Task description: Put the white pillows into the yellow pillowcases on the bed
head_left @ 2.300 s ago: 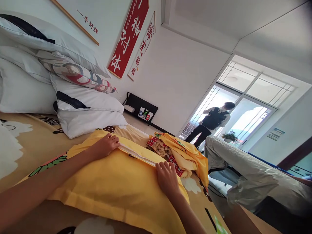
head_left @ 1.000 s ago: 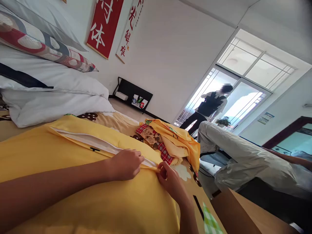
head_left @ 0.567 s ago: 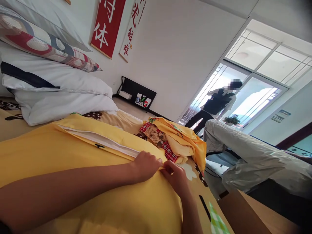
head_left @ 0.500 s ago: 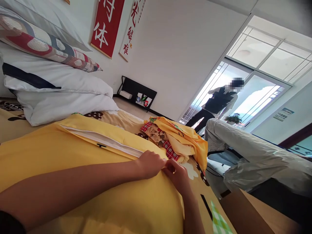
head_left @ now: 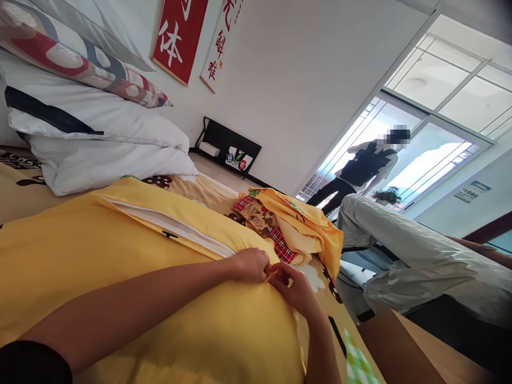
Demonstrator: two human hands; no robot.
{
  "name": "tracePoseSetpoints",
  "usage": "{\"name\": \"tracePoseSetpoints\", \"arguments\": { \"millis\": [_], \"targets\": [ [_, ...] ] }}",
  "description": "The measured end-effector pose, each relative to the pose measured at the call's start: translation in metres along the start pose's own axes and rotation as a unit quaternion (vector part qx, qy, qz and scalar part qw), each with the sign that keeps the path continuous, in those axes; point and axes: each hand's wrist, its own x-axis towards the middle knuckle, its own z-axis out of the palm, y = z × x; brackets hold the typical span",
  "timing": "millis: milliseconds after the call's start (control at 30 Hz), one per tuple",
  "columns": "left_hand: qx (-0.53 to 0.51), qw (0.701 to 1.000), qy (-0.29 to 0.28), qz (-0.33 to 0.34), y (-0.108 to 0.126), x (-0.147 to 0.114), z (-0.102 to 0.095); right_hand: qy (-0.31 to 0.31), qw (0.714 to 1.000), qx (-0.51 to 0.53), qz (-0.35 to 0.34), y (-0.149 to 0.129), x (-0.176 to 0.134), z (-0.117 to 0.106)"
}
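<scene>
Pillow [head_left: 224, 330]: before you on the patterned sheet [head_left: 216, 197]; probably light, soft and yielding.
Hands: your left hand [head_left: 253, 265] and right hand [head_left: 295, 289] pinch its cloth.
Opening [head_left: 172, 224]: one end beside them; its rim likely holds best.

My left hand [head_left: 253, 264] and right hand [head_left: 295, 288] pinch the yellow pillow [head_left: 216, 330]; I see folded cloths [head_left: 296, 224] by the patterned sheet's [head_left: 208, 186] right edge.
</scene>
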Motion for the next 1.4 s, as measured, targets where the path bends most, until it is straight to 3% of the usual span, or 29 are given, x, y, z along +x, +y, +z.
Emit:
{"name": "tracePoseSetpoints", "arguments": {
  "millis": [200,400,700,867,967,1067,1167,1267,1400],
  "targets": [
    [-0.046,0.998,0.039,-0.007,-0.001,-0.007,0.001,-0.004,1.0,-0.022,-0.018,-0.011,-0.002,0.001],
    [-0.088,0.995,0.032,-0.021,-0.008,-0.005,0.006,-0.009,0.999,-0.013,-0.037,-0.014,-0.003,0.004],
    [-0.073,0.996,0.021,-0.043,-0.01,-0.006,0.001,0.024,0.996,-0.058,-0.065,-0.011,-0.004,0.005],
    [-0.255,0.966,0.019,-0.044,-0.014,-0.011,-0.002,0.073,0.995,-0.02,-0.07,-0.012,-0.002,0.002],
    [-0.304,0.947,0.076,-0.07,-0.015,-0.013,-0.006,0.099,0.992,0.014,-0.079,-0.011,0.0,0.003],
    [-0.181,0.974,0.132,-0.026,-0.009,-0.01,-0.013,0.13,0.987,0.023,-0.091,-0.007,0.002,0.005],
    [-0.022,0.995,0.096,0.019,0.0,-0.005,-0.019,0.151,0.983,0.022,-0.1,-0.003,0.002,0.005],
    [0.064,0.995,0.072,0.025,0.008,-0.005,-0.022,0.159,0.981,0.017,-0.109,-0.001,0.001,0.004],
    [0.147,0.984,0.096,0.029,0.013,-0.007,-0.023,0.179,0.976,0.003,-0.127,-0.002,0.001,0.005]
  ]
}}
